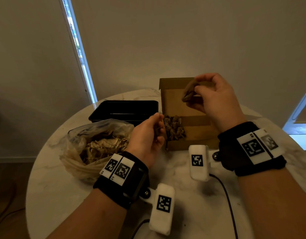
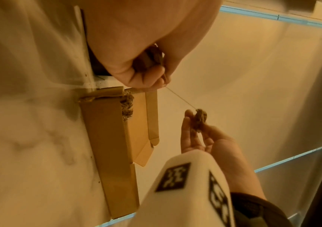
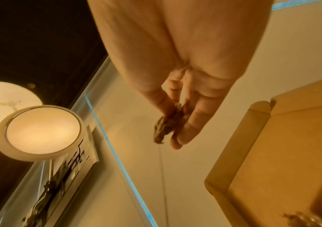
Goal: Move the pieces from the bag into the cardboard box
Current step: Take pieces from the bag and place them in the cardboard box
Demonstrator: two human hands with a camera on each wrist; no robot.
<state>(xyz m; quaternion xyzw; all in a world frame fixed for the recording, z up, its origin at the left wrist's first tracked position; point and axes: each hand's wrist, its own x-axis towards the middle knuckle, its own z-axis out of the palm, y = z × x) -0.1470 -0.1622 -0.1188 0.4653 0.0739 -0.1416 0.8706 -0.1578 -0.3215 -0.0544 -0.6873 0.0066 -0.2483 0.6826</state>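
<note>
Right hand [image 1: 216,95] is raised above the open cardboard box [image 1: 176,100], fingers and thumb pinching a small brown tangled piece [image 1: 188,92]. The right wrist view confirms the pinch: the piece [image 3: 165,127] sits between the fingertips [image 3: 187,135], and a thin thread [image 3: 163,176] hangs from it. Left hand [image 1: 147,137] is at the box's near left corner, fingers curled round more brown material [image 1: 158,128]. The head view shows neither the thread nor its course. The left wrist view supplies it: a taut thread [image 2: 181,98] runs from the left hand [image 2: 136,61] across to the piece [image 2: 199,119] in the right hand [image 2: 204,138], so the two handfuls are joined.

A pile of brown pieces [image 1: 174,128] lies inside the box at its left side; the left wrist view shows some of it [image 2: 127,104] bulging above the box wall [image 2: 107,145]. The clear plastic bag [image 1: 90,149] lies open on the white marble table [image 1: 62,195], left of the box and just beside the left hand, holding pale dry pieces. A black tray [image 1: 124,109] stands behind the bag, touching or nearly touching the box; which cannot be told.

The right wrist view alone shows a round lit lamp [image 3: 39,132].
</note>
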